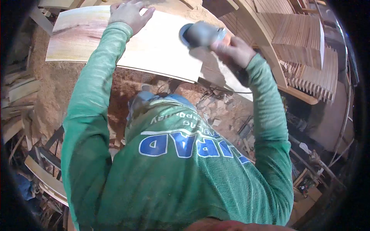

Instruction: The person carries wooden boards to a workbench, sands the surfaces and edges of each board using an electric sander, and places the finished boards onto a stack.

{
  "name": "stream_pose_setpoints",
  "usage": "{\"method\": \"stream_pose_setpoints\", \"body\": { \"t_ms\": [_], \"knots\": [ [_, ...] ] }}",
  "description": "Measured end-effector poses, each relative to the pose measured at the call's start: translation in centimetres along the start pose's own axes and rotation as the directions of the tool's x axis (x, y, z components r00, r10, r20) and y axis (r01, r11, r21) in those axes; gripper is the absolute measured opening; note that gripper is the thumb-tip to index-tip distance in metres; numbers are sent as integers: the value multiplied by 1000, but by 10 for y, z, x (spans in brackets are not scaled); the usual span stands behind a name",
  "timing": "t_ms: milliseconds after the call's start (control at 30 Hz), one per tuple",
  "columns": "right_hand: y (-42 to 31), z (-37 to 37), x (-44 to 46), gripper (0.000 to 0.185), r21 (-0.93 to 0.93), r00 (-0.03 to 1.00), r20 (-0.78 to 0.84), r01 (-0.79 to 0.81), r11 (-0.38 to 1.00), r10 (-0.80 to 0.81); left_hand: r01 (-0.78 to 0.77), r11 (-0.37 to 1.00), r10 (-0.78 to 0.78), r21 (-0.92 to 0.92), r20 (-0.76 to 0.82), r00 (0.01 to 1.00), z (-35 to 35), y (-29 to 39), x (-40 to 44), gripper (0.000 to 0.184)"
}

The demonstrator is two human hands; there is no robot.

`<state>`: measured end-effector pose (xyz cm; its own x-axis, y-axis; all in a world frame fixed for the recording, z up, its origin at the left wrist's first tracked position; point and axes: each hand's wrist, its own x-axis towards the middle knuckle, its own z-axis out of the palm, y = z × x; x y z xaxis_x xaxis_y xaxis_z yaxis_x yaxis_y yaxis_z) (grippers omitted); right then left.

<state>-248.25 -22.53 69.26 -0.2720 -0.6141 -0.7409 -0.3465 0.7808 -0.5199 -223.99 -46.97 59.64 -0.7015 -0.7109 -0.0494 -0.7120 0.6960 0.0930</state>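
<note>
A pale wooden board with a reddish-brown streak at its left end lies across the work surface in front of me. On its far edge rests my left hand, thumb held apart from the fingers, pressing flat on the wood. My right hand is wrapped round an angle grinder, blurred by motion. The tool's round disc is at the board's right end; whether it touches the wood I cannot tell. Part of the grinder's body is hidden behind my fingers.
Stacked slatted wooden pieces stand at the right beside a long curved beam. A dark cord runs below the board. Wood scraps and sawdust cover the floor, with more offcuts piled at left.
</note>
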Motion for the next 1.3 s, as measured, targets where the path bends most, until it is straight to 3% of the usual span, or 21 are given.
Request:
{"method": "stream_pose_setpoints", "body": {
  "t_ms": [33,133,267,333,400,467,533,633,667,733,800,833,933,967,1000,1100,1200,1300],
  "knots": [
    [-13,8,-7,67,206,970,-119,234,950,-213,-2,1000,2,-22,-1,1000,0,-1,1,62],
    [-18,-21,12,74,73,999,-35,34,997,-31,-6,998,6,-58,-1,1000,-1,1,0,60],
    [6,4,-2,72,96,976,-35,218,971,-215,2,1000,-3,-15,-49,999,5,0,0,59],
    [9,12,-19,75,-164,995,91,47,985,-33,0,999,-4,-39,-95,996,3,0,-3,53],
    [9,40,-47,76,59,947,192,252,966,-259,-8,994,-7,-111,-130,991,-7,5,-8,42],
    [1,51,-59,74,-130,924,259,321,938,-280,-47,987,20,-152,-174,985,0,1,-7,42],
    [3,60,-54,74,-110,886,200,444,889,-417,-58,984,27,-166,-184,983,0,-1,-9,42],
    [-10,43,-48,70,1,965,224,138,990,-135,-40,986,17,-159,-142,990,-5,2,-10,42],
    [-8,47,-49,71,135,973,164,141,981,-163,-35,986,15,-160,-126,992,-9,4,-10,42],
    [-2,51,-45,74,108,945,194,248,963,-265,-27,986,5,-167,-132,991,-13,5,-9,42],
    [-6,60,-50,74,-91,943,233,266,960,-240,-25,984,-6,-179,-170,985,-9,4,-10,43],
    [-4,66,-48,71,-163,894,158,443,882,-420,-30,987,8,-157,-144,990,-3,0,-7,48],
    [-16,46,-41,72,-56,925,284,280,959,-253,-31,995,25,-97,-68,997,4,-4,-2,59],
    [-11,39,-32,71,-111,950,223,250,962,-221,-20,996,16,-81,-53,998,2,-3,-3,58],
    [-23,33,-31,72,-74,958,171,245,967,-229,-9,998,6,-65,-40,999,0,-2,-3,58],
    [-26,13,-9,75,76,986,70,144,987,-150,-69,994,50,-86,-211,976,25,-13,3,57],
    [-28,-11,7,76,114,998,-19,54,992,-52,-86,993,66,-84,-213,975,26,-14,5,56],
    [-18,-6,1,67,121,999,0,33,992,-34,-19,996,17,-83,-24,1000,3,-5,1,59]
  ]
}}
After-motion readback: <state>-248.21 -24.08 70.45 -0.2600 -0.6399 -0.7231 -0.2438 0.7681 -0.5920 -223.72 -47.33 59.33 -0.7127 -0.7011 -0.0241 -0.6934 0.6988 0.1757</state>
